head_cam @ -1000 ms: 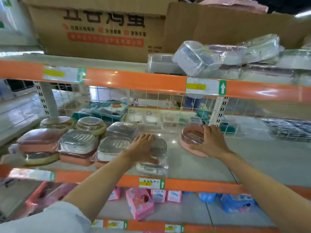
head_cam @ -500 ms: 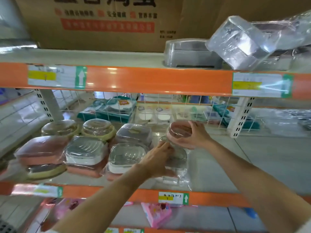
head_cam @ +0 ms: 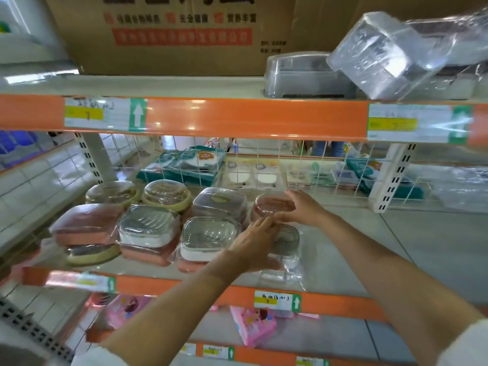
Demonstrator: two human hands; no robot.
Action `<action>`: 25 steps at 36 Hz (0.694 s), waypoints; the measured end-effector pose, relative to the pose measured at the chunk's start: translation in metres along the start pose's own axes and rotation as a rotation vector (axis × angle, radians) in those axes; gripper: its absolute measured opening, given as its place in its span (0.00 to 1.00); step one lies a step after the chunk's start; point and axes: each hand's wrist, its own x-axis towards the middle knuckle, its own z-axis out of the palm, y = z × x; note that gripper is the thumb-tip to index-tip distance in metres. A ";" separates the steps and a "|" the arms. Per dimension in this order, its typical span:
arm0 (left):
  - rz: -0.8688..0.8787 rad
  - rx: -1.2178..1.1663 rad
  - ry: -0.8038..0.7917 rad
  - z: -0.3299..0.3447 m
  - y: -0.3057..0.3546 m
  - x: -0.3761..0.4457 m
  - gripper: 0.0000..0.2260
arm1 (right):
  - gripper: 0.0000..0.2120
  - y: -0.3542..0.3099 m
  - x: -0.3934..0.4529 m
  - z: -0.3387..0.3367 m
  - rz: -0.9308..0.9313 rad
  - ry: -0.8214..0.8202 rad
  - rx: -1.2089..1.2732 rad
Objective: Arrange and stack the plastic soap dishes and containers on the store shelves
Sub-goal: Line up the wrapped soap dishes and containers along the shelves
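Fingers of my right hand (head_cam: 301, 208) curl round the pink soap dish (head_cam: 272, 206), a closed grip on its right side, holding it just above the grey soap dish (head_cam: 286, 237) on the middle shelf (head_cam: 343, 260). My left hand (head_cam: 253, 245) lies flat with straight fingers on that grey dish, fingertips touching the pink one. Left of the grey dish stand a white-and-pink stack (head_cam: 208, 239) and more wrapped dishes (head_cam: 148, 231).

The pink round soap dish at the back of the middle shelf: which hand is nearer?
Right. The right hand holds the pink soap dish from its right side; the left hand rests on the clear dish in front.
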 end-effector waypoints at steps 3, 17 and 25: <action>-0.038 0.028 -0.016 -0.002 0.007 -0.003 0.37 | 0.32 0.000 -0.023 -0.010 -0.037 0.037 0.026; -0.122 0.181 -0.218 -0.054 0.065 -0.011 0.32 | 0.21 0.021 -0.164 -0.069 -0.132 -0.044 -0.096; -0.071 0.195 -0.052 -0.118 0.141 -0.031 0.17 | 0.21 0.013 -0.223 -0.104 -0.221 0.045 -0.168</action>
